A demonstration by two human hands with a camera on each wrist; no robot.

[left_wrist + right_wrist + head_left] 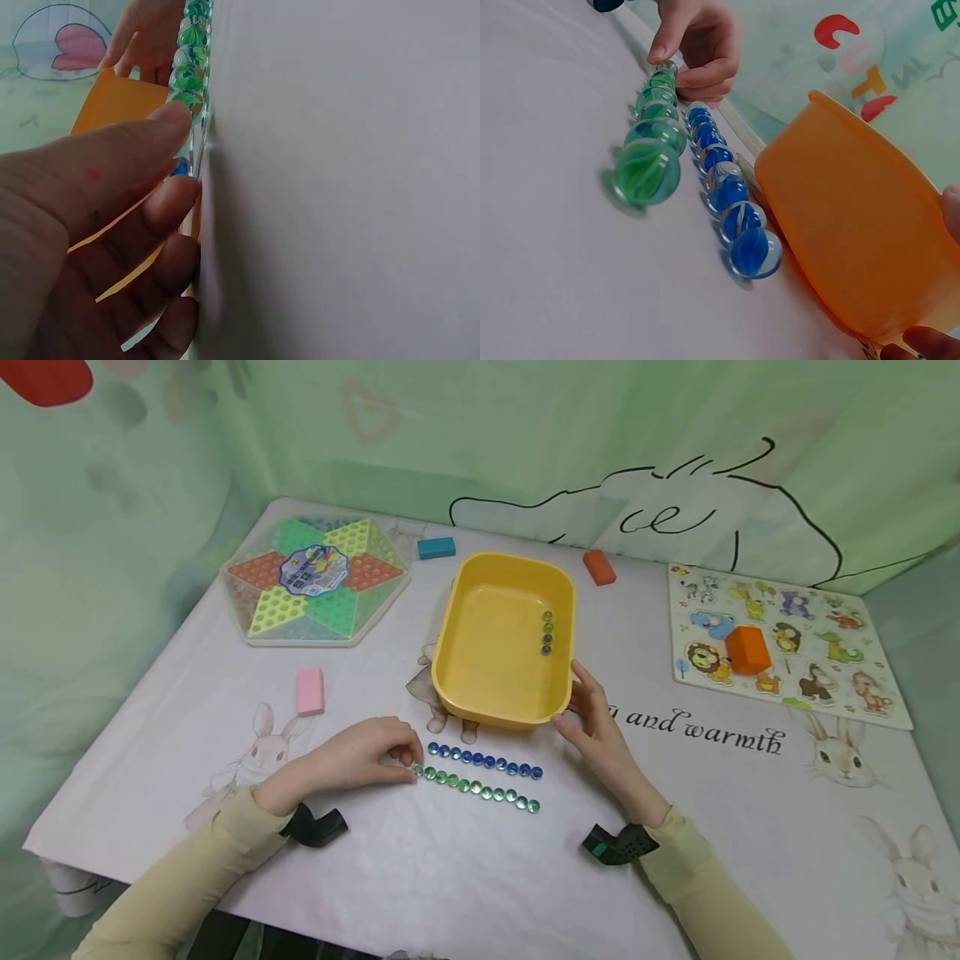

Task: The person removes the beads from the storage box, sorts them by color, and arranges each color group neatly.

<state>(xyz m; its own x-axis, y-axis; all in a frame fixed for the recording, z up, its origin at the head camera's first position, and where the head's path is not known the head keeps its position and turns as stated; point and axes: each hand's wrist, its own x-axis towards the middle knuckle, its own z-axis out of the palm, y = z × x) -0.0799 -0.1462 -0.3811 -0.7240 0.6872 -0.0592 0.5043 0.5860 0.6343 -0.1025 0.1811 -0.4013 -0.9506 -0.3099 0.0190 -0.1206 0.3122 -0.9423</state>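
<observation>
At the left end of a row of green glass marbles (476, 787), my left hand (367, 752) pinches the end marble (417, 769) between thumb and forefinger. Beyond it runs a second row, of blue marbles (489, 762), roughly parallel. A yellow plastic basin (504, 722) stands behind both rows, with several marbles (547, 627) lined up along its right side. My right hand (600, 731) touches the basin's front right corner from outside, fingers loosely bent. In the right wrist view only its fingertips (930, 343) show against the basin wall (855, 217).
A hexagonal Chinese checkers board (315, 581) lies at the back left, with a pink block (310, 692) before it. Blue (437, 548) and orange (599, 567) blocks lie by the basin. An animal puzzle board (795, 647) at right carries an orange block (747, 651).
</observation>
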